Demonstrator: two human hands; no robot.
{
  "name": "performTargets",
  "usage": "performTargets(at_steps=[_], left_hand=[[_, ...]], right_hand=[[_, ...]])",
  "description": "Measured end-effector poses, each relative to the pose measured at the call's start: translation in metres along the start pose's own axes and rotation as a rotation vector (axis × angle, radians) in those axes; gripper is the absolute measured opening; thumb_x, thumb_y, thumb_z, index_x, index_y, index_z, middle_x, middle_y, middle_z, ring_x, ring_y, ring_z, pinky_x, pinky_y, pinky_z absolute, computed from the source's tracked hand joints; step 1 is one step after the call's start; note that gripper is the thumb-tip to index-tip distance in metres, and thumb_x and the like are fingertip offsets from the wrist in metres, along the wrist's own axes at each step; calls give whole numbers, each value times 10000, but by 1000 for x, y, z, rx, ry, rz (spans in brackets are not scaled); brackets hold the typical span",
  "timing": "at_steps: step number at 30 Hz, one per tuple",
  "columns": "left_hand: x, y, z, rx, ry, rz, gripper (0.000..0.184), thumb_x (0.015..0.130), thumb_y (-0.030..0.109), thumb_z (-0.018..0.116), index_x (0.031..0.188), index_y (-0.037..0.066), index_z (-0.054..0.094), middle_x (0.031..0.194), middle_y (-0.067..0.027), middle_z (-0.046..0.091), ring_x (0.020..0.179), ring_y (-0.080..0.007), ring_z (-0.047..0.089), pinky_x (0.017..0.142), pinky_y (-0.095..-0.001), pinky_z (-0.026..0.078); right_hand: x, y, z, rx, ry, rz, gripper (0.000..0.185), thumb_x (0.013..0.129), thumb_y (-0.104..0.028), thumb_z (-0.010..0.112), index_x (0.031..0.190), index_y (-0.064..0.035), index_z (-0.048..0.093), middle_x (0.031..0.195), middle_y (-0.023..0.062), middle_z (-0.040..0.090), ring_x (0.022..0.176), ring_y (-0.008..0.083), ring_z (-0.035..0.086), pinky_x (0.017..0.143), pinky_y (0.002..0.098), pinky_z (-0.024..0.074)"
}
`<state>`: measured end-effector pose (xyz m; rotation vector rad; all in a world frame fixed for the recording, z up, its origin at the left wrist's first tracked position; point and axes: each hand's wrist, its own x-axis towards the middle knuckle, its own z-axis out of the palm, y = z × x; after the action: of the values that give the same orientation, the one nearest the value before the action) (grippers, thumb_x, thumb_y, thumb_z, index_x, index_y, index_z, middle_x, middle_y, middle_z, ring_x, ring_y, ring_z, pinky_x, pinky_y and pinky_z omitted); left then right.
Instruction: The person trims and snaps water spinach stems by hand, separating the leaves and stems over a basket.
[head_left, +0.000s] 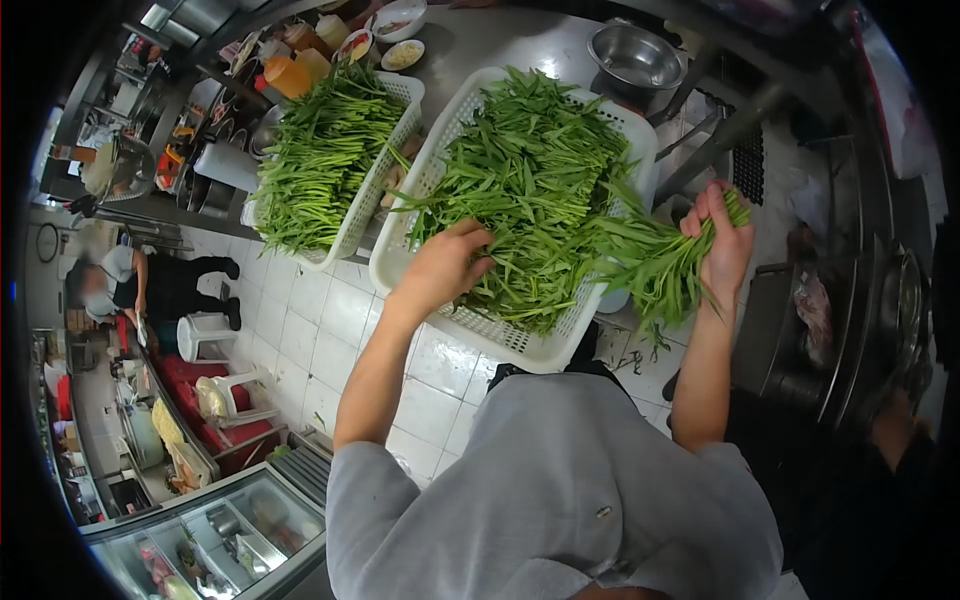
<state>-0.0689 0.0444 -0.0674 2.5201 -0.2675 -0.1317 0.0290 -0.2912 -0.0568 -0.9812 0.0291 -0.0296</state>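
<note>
A white perforated basket in front of me holds a heap of water spinach with long narrow leaves. My left hand reaches over its near left side, fingers curled into the leaves; the fingertips are partly hidden among them. Right of the basket, my right hand is wrapped round the stems of a bunch of water spinach. The stem ends stick out above the fist, and the leaves hang leftward over the basket's right rim. To the left, a second white basket is full of water spinach laid with stems side by side.
Behind the baskets, a steel counter carries a metal bowl, small bowls and sauce bottles. Another person stands at far left near white plastic stools. A glass-topped display case stands lower left.
</note>
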Motion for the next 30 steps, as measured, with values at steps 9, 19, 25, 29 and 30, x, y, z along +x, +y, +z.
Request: performTargets(at_steps=[9, 19, 25, 29, 30], left_hand=[[6, 39, -10, -398, -98, -52, 293, 839, 133, 750, 1082, -1, 655, 1056, -136, 636, 905, -276, 649, 750, -346, 534], [130, 163, 19, -535, -170, 361, 391, 847, 143, 749, 1195, 14, 627, 1073, -107, 646, 868, -182, 652, 769, -300, 536], [151, 172, 33, -202, 109, 616, 471, 853, 140, 730, 1291, 52, 580, 1112, -141, 654, 871, -255, 671, 811, -346, 548], [102, 105, 10, -58, -512, 201, 422, 866, 139, 702, 1272, 79, 602, 1126, -163, 647, 1013, -292, 663, 861, -393, 543], [81, 87, 21, -1, -564, 190, 414, 863, 145, 704, 1260, 80, 608, 1146, -161, 636, 1035, -301, 656, 871, -396, 540]], right_hand=[[-22, -18, -41, -44, 111, 34, 158, 963, -121, 623, 1080, -32, 567, 739, 25, 491, 558, 122, 443, 528, 276, 366], [-51, -68, -177, 14, 287, -73, 186, 996, -186, 594, 1127, -61, 550, 749, -8, 447, 581, 84, 398, 553, 249, 339], [-82, -72, -219, 68, 453, -77, 197, 997, -190, 597, 1132, -56, 546, 754, -11, 451, 588, 72, 383, 562, 240, 327], [-100, -65, -251, 17, 518, -53, 174, 997, -182, 596, 1115, -59, 567, 761, -12, 467, 586, 74, 389, 567, 243, 328], [-102, -65, -251, 0, 549, -47, 174, 995, -182, 599, 1114, -59, 570, 761, -12, 468, 588, 74, 389, 571, 242, 328]])
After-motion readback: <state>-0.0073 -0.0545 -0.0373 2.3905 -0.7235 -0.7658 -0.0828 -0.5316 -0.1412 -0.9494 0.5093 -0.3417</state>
